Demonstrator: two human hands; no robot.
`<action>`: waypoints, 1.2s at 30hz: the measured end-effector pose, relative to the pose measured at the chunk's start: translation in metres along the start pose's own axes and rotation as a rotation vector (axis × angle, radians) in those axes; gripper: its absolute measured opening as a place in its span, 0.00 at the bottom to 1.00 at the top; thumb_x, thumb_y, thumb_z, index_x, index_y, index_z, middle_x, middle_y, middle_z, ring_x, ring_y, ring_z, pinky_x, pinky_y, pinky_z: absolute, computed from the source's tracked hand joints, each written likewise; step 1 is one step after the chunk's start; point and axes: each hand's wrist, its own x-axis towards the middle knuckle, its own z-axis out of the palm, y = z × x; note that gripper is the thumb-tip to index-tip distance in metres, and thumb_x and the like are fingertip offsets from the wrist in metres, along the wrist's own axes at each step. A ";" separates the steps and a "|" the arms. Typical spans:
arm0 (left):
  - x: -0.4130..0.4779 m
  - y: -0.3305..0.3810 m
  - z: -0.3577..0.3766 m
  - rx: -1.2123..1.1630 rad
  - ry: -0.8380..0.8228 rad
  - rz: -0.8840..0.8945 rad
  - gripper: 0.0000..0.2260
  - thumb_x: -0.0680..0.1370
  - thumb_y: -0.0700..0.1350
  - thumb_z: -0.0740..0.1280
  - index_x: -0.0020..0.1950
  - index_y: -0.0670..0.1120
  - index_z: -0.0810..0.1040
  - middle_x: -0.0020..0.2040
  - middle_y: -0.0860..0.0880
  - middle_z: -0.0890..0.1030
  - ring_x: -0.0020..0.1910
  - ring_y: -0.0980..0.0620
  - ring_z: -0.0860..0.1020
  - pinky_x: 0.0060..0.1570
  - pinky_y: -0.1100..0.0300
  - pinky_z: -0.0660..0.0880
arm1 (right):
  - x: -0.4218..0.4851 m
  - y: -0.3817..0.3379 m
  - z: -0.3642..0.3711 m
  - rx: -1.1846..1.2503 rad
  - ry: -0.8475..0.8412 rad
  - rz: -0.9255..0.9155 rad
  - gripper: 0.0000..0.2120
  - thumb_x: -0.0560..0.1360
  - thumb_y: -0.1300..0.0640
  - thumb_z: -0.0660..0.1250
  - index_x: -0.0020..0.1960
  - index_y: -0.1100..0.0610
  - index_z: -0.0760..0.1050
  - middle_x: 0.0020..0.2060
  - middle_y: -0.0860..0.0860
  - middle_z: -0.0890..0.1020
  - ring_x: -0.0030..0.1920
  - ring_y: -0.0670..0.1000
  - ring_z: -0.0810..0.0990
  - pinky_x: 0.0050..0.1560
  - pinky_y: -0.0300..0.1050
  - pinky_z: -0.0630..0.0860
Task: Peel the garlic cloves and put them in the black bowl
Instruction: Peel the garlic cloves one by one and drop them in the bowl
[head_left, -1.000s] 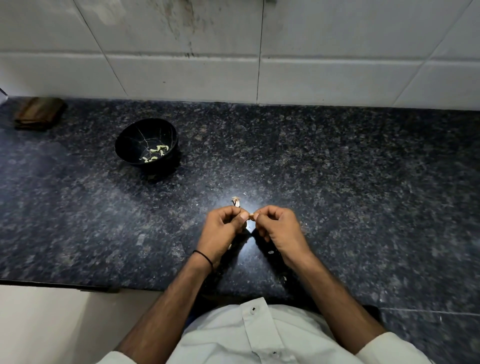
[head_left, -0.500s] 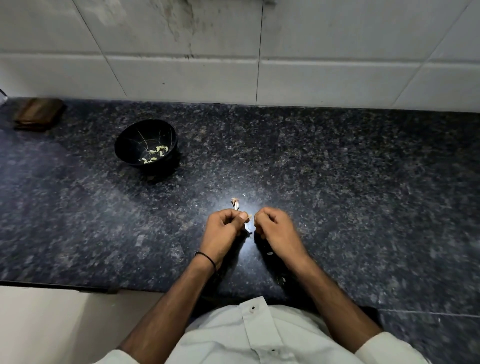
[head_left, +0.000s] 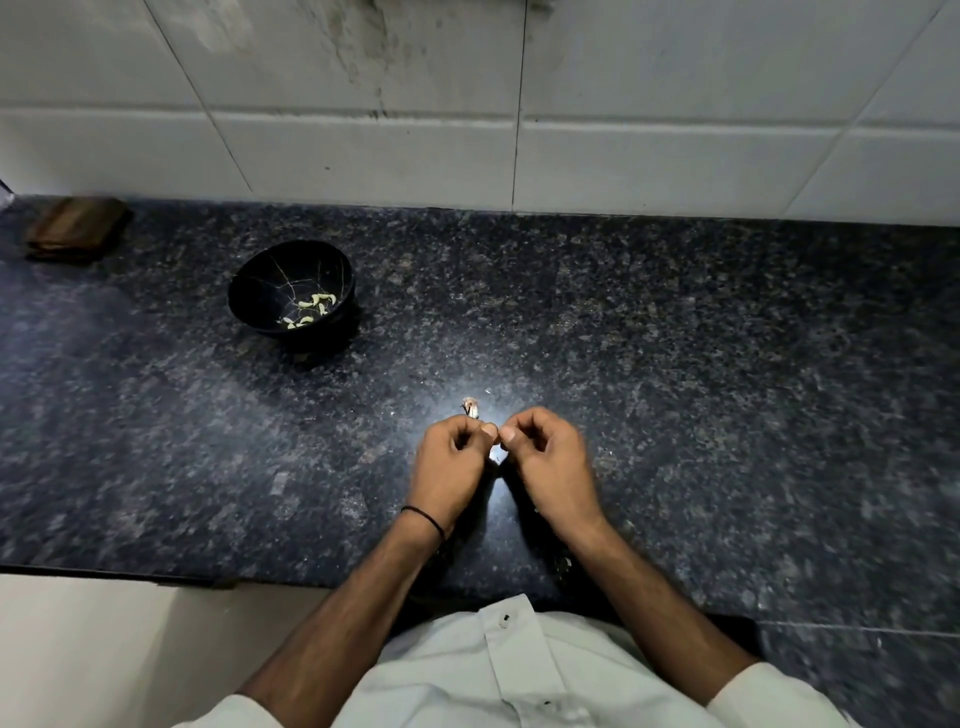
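Note:
My left hand (head_left: 453, 467) and my right hand (head_left: 550, 462) meet over the middle of the dark granite counter (head_left: 675, 364), thumbs and fingertips pinched together on a small garlic clove (head_left: 495, 441) that is mostly hidden between them. A scrap of garlic with papery skin (head_left: 470, 407) lies on the counter just beyond my left hand. The black bowl (head_left: 260, 306) stands to the far left of my hands and holds several pale peeled cloves (head_left: 311, 309).
A brown flat object (head_left: 75, 228) lies at the far left against the white tiled wall (head_left: 519, 130). Bits of peel (head_left: 563, 564) lie near the counter's front edge by my shirt. Pale floor shows at lower left.
Both hands stay pinched together on the clove at the same spot, with only small finger shifts. The bowl and the scrap on the counter have not moved.

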 end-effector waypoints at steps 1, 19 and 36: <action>0.000 -0.001 0.002 -0.031 0.013 -0.024 0.12 0.79 0.42 0.68 0.35 0.46 0.78 0.26 0.56 0.75 0.29 0.56 0.71 0.37 0.56 0.68 | -0.001 -0.002 0.001 -0.042 0.002 -0.021 0.05 0.77 0.61 0.69 0.43 0.56 0.78 0.36 0.47 0.81 0.36 0.43 0.77 0.41 0.36 0.73; -0.008 0.001 0.009 -0.370 -0.108 -0.184 0.15 0.81 0.35 0.63 0.34 0.42 0.74 0.24 0.52 0.71 0.23 0.59 0.67 0.25 0.68 0.66 | 0.005 -0.004 0.004 -0.395 -0.089 -0.095 0.16 0.84 0.53 0.59 0.38 0.54 0.66 0.31 0.44 0.71 0.35 0.49 0.70 0.38 0.44 0.61; -0.002 -0.002 0.003 0.186 -0.043 -0.014 0.09 0.81 0.44 0.64 0.40 0.49 0.78 0.35 0.50 0.83 0.34 0.54 0.79 0.39 0.57 0.74 | 0.008 -0.001 -0.004 -0.252 -0.007 0.049 0.08 0.80 0.61 0.63 0.43 0.58 0.76 0.35 0.49 0.81 0.41 0.52 0.80 0.43 0.48 0.74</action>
